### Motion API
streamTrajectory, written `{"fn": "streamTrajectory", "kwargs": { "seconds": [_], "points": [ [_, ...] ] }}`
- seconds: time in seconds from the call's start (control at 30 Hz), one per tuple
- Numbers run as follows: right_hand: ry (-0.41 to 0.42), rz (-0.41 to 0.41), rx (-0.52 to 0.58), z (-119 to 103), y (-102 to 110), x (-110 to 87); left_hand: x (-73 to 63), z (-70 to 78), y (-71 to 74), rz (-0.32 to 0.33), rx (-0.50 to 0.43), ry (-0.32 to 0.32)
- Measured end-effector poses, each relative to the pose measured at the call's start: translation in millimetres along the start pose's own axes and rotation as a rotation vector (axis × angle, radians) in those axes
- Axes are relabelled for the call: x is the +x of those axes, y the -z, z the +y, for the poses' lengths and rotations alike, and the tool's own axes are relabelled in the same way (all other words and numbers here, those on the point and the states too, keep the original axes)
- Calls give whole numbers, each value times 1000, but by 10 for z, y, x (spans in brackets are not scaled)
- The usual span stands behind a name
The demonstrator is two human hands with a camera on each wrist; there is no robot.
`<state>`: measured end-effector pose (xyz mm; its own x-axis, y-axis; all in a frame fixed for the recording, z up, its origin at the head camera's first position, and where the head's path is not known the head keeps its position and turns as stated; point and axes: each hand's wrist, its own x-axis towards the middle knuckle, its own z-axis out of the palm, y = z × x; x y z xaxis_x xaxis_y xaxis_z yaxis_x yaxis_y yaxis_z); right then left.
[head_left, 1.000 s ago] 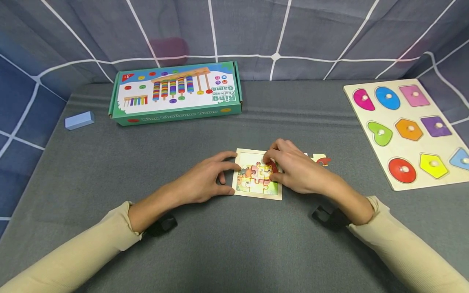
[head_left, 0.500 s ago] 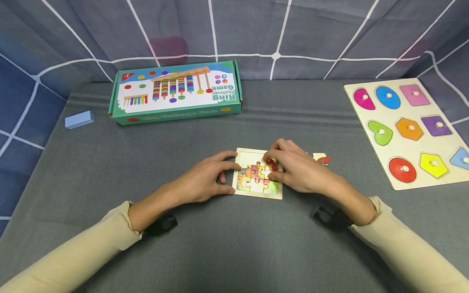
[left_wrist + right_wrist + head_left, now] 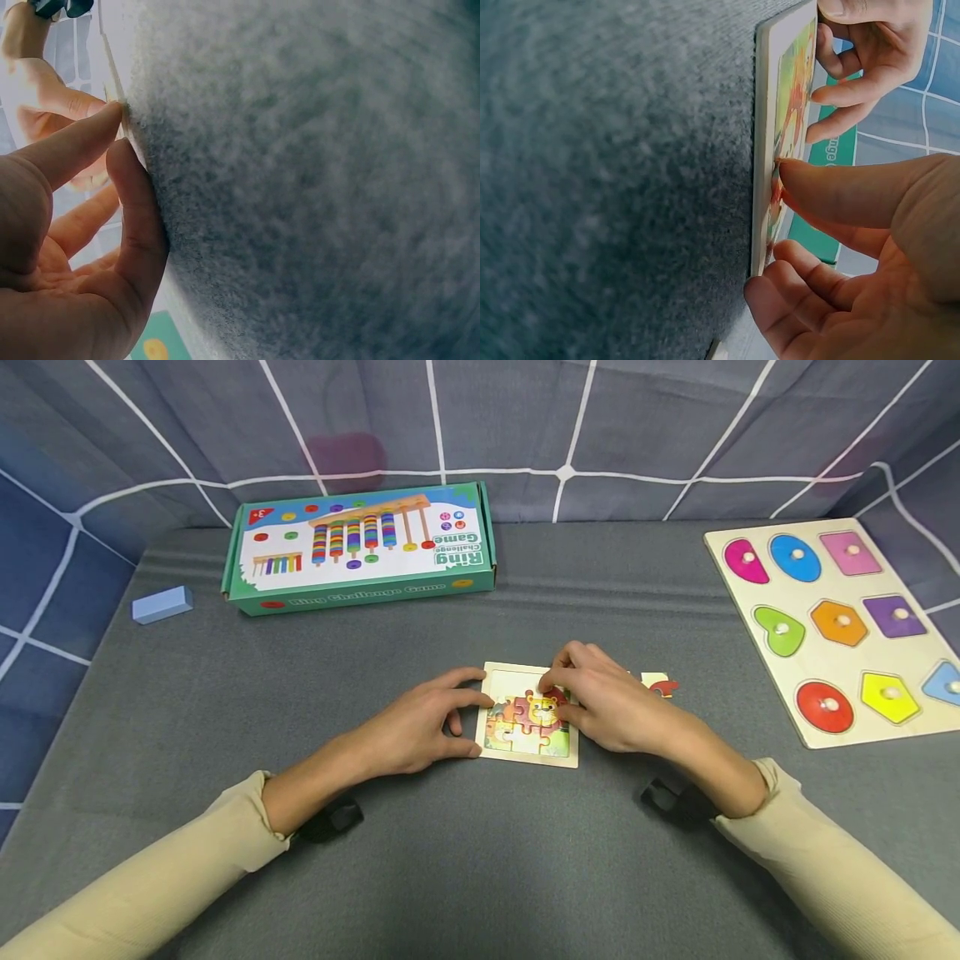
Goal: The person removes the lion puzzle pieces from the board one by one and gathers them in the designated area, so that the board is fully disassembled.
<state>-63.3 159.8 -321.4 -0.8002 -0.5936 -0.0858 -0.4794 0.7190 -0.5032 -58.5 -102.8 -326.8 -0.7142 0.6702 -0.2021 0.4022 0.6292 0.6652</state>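
The wooden jigsaw [image 3: 527, 727] lies between the loosely spread left hand [image 3: 423, 727], touching its edge, and the bent-fingered right hand [image 3: 606, 703], grip unclear, nearer the loose piece [image 3: 657, 684]

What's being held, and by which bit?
The left hand holds the puzzle board by its left edge; whether the right hand grips anything is unclear.
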Motion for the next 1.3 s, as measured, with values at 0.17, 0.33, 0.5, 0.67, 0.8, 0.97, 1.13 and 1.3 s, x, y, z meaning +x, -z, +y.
{"fn": "streamTrajectory", "kwargs": {
  "seconds": [0.17,0.33,0.5,0.67,0.8,0.97,1.13,1.3],
  "points": [
    [-13,-2,2,-11,-1,18,1,-4,1,-1,-2,-2],
    [-23,2,6,-17,-3,19,5,-4,0,-6,-5,-1],
    [-41,11,5,-19,-4,15,10,-5,-1,-10,-2,2],
    [-54,16,-11,-24,-7,22,7,-9,3,-13,3,12],
    [-50,23,-12,-19,-13,31,8,-14,2,-12,2,13],
    [-13,44,-5,-13,-18,31,9,-13,2,-10,-2,7],
    [8,54,-5,-11,-21,27,8,-16,2,-7,-2,3],
    [-10,46,-9,-21,-19,30,6,-15,1,-2,-1,1]
  ]
}}
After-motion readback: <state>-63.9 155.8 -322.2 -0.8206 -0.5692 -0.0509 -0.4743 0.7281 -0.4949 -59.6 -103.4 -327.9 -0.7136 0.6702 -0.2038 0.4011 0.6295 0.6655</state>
